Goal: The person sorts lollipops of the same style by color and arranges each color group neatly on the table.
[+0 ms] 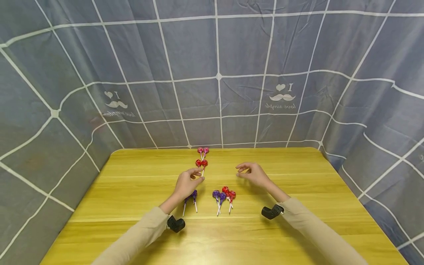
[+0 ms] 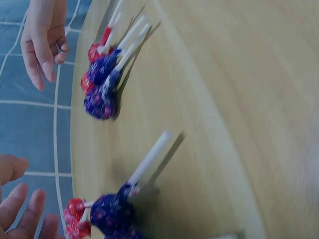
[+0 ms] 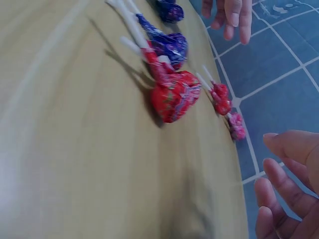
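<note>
My left hand hovers above the table's left middle, fingertips close to the white sticks of two red lollipops. Its spread fingers show nothing between them in the left wrist view. Below that hand lie two purple lollipops, partly covered by it. Over on the right, my right hand is held in the air with fingers loosely bent and nothing in them. Nearest to it is a cluster of two red lollipops beside two purple lollipops, their sticks pointing toward me.
Two pink lollipops lie at the table's back edge, behind the red pair. The wooden table is bordered by a grey curtain with white grid lines. A black wrist camera sits at the right sleeve cuff, another at the left.
</note>
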Motion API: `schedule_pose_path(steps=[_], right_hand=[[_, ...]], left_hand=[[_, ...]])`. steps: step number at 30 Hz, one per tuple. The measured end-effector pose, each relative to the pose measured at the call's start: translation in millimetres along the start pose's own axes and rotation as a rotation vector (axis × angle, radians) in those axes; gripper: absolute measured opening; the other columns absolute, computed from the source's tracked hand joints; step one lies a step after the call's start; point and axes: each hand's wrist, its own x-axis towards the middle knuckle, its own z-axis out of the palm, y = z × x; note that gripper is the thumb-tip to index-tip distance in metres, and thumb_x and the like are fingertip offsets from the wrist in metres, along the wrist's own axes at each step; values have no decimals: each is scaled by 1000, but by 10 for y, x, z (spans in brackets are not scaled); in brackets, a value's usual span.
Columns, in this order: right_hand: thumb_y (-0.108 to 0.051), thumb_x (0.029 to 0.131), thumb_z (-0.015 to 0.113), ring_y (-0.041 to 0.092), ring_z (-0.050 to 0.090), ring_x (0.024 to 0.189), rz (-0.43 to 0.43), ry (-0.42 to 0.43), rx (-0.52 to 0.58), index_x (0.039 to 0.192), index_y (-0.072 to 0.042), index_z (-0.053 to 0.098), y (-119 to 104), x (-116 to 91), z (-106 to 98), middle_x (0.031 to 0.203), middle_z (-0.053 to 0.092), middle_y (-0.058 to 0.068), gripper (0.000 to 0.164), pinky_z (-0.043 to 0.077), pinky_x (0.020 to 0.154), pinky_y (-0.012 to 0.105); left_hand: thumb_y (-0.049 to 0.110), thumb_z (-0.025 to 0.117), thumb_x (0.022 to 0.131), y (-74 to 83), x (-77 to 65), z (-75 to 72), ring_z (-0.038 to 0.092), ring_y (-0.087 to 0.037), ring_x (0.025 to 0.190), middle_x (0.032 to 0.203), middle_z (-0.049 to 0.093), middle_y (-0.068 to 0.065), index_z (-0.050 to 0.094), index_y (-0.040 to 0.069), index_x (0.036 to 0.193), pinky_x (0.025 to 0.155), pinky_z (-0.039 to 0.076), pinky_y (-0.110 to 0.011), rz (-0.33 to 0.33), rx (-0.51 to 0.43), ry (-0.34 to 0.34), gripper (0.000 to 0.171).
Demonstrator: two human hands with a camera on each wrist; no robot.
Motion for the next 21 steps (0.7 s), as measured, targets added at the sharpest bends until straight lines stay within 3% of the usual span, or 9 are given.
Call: schedule_pose_path(steps=[10,21], right_hand=[[-17,86,71,24,64,67,50,-91,66,116,2,64,51,-257,96,102,69,17,36,48,51,24],[-17,84,73,11,60,71,28,-129,79,116,1,64,139,-432,181,103,70,17,37,48,61,20]], left_hand=[[16,69,87,36,-72,226,62,-29,96,106,71,-15,66,3,118,82,50,-40,36,-14,-92,33],[23,67,90,61,-90,377,63,-30,103,111,69,-15,64,1,121,86,52,-43,27,-36,-233,38]])
